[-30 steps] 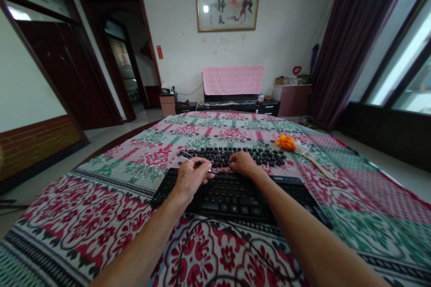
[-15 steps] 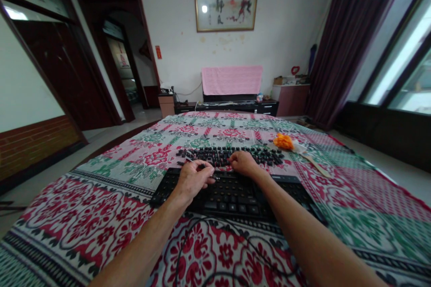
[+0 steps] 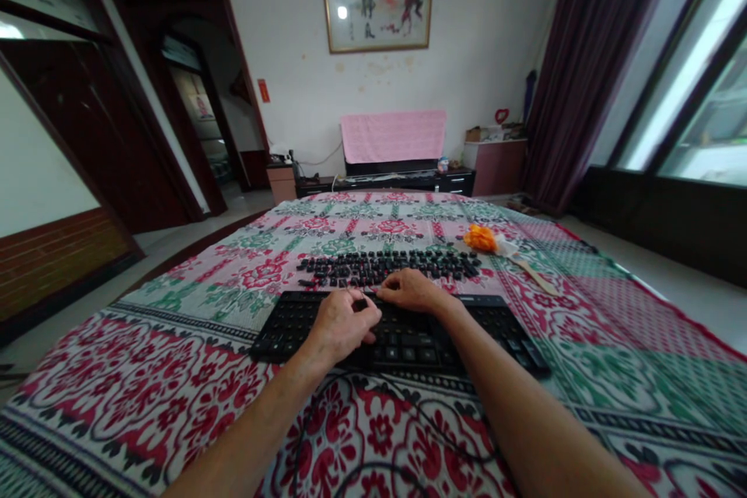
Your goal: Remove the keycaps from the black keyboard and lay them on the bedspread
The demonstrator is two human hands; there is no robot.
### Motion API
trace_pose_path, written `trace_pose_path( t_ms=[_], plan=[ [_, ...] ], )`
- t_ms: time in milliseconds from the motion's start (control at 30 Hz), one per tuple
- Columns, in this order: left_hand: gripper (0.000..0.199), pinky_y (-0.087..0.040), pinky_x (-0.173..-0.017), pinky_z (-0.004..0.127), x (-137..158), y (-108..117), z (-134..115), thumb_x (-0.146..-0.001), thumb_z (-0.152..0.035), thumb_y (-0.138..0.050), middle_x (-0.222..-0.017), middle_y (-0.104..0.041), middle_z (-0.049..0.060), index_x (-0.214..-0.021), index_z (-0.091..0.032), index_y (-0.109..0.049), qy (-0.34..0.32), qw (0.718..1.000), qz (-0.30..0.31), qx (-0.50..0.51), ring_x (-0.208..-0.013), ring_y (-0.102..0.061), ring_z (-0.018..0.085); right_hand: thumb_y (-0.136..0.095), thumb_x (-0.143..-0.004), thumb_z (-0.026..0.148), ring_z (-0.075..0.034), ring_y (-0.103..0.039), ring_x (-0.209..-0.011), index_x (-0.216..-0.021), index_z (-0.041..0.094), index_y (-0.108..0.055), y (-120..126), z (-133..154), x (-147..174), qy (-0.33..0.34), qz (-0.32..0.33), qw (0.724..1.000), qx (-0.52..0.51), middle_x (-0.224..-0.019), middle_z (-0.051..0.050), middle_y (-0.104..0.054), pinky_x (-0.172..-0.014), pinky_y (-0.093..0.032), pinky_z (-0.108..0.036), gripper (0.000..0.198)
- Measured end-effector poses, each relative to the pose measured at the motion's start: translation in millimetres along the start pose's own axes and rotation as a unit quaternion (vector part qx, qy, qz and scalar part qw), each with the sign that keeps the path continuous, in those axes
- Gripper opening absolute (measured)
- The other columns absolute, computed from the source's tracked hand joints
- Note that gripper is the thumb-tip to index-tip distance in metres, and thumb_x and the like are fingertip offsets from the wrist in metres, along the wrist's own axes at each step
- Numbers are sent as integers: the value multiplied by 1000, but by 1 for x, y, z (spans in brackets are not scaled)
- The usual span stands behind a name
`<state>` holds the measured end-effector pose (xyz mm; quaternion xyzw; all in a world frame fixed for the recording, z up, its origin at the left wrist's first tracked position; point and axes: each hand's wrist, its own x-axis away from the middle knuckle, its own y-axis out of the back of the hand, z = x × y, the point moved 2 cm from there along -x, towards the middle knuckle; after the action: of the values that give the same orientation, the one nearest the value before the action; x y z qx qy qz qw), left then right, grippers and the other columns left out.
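A black keyboard [image 3: 280,323] lies across the tablecloth, many of its key positions bare, with some keycaps [image 3: 412,352] seated near its front edge. Over its middle, my left hand [image 3: 341,323] is closed, thumb against fingers, on a thin metal tool that is mostly hidden now. A small dark piece [image 3: 362,303] shows between those fingers. My right hand [image 3: 414,290] is close by on the right, its fingertips pinched together at the keyboard's back edge; whatever they hold is too small to make out. Behind both hands, loose black keycaps [image 3: 338,268] lie in rough rows.
An orange ruffled bundle [image 3: 482,238] with white material and a flat pale stick [image 3: 540,278] lies right of the keycaps. A black cable [image 3: 432,424] curls in front of the keyboard. The patterned tablecloth [image 3: 192,327] covers the table.
My right hand has come back from the loose keycaps towards my left hand. The left hand has turned, so the thin metal tool shows less. The view has shifted slightly.
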<state>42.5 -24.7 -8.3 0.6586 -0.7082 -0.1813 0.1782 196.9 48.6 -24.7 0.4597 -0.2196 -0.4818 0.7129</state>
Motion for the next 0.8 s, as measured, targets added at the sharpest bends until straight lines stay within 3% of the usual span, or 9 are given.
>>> trace_pose_path(
  t_ms=[400, 567, 800],
  plan=[
    [16, -37, -52, 22, 8, -11, -17, -57, -14, -56, -46, -55, -1, -69, -20, -65, -84, 988, -69, -113, -47, -53, 14, -47, -75, 38, -13, -59, -66, -77, 19, -71, -3, 7, 1, 19, -1, 1000, 9, -70, -2, -68, -50, -33, -18, 30],
    [15, -37, -51, 22, 6, -10, -11, -56, -12, -56, -42, -54, -2, -66, -19, -64, -53, 995, -70, -38, -45, -54, 14, -49, -74, 39, -13, -59, -70, -85, 22, -71, -3, 6, 3, 19, 12, 1000, -18, -78, -1, -69, -56, -37, -18, 30],
    [21, -40, -42, 20, 1, -4, -4, -59, -14, -56, -48, -59, 1, -80, -14, -57, 64, 997, -5, 35, -44, -60, 16, -49, -74, 41, -14, -60, -71, -82, 22, -71, -3, 7, 4, 18, 6, 1000, -7, -78, -1, -69, -59, -38, -19, 31]
  ],
)
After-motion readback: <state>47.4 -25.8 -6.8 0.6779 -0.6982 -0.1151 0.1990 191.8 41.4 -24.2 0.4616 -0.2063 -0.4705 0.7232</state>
